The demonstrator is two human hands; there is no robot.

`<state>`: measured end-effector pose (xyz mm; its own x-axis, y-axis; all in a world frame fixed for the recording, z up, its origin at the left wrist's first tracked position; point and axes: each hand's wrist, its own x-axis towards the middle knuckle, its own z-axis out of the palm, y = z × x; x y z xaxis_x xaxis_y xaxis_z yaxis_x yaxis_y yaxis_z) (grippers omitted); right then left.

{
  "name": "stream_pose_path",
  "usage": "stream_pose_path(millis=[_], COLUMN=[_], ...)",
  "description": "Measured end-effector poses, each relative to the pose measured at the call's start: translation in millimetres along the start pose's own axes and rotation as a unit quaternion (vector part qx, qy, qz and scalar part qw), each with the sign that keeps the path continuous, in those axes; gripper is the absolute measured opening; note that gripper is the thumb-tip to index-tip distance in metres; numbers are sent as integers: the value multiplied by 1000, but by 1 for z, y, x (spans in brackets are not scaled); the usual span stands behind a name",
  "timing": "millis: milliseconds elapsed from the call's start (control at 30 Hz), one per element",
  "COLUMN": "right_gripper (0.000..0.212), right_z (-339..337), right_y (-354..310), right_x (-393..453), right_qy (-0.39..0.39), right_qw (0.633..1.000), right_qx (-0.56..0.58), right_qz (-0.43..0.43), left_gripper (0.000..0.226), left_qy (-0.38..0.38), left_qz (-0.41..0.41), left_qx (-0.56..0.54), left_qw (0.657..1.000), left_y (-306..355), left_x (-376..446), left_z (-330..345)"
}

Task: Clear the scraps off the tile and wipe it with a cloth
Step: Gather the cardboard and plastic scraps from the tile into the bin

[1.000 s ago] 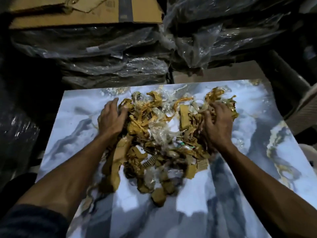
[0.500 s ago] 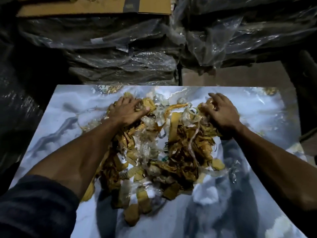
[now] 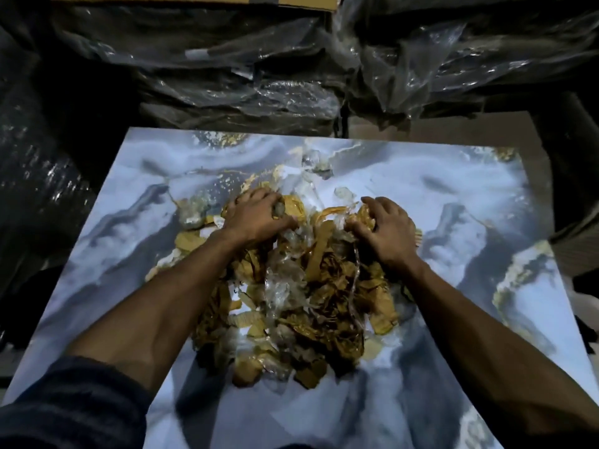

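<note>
Tile (image 3: 129, 222): hands (image 3: 256, 215) seemingly clawed into scraps (image 3: 301, 296)

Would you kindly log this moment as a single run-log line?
stage: gathering scraps | left hand: gripping scrap pile | right hand: gripping pile | tile: mostly bare round pile | cloth: not in view

We have one view only, head-mounted, wide-angle, looking forward and steeply down. It sits close over the tile (image 3: 453, 196), which fills the middle and near part of the frame and runs off the near edge. Both forearms enter from the near corners, left hand (image 3: 256, 217) and right hand (image 3: 385, 228) around frame centre. Far side shows plastic-wrapped stacks (image 3: 243, 92), edges bowed by the lens.
</note>
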<state>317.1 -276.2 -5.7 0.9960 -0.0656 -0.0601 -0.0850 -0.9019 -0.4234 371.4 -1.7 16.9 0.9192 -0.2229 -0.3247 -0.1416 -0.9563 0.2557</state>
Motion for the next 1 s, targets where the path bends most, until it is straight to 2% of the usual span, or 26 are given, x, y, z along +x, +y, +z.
stream_pose_path(millis=[67,133,233,333,400,467,533,633,833,900,1000], right_gripper=[67,71,75,86,84,82,89,87,86,76,75], right_z=[1,-8,-31,-49,-51,-49,-44,-27,8,16,28], right_y=[-9,-16,-14,-2,9,18,24,25,12,-6,-27], right_x=[-19,-33,-45,-57,-72,-89,-103,-123,-160,-171,-180], right_qy=[-8,-16,-33,-55,-52,-39,-25,-3,62,87,84], right_qw=[1000,999,991,993,993,994,993,990,988,986,988], right_qx=[3,52,131,107,103,104,116,132,118,112,85], right_qz=[-4,3,21,17,17,15,13,40,81,85,98], left_gripper=[88,92,76,59,60,73,83,88,80,86,97], left_qy=[-12,-14,20,75,119,178,226,244,254,256,255], left_qz=[7,27,53,68,47,2,-58,-127,-113,-104,-94], left_qx=[-28,-60,-109,-119,-142,-178,-220,-270,-354,-356,-370], left_qw=[1000,998,992,988,982,968,947,923,893,892,888], left_y=[-3,-9,-20,-40,-65,-93,-119,-141,-109,-88,-62], left_x=[-13,-27,-50,-75,-98,-125,-155,-198,-241,-240,-233], left_z=[0,-6,-23,-33,-26,-11,11,50,100,105,107])
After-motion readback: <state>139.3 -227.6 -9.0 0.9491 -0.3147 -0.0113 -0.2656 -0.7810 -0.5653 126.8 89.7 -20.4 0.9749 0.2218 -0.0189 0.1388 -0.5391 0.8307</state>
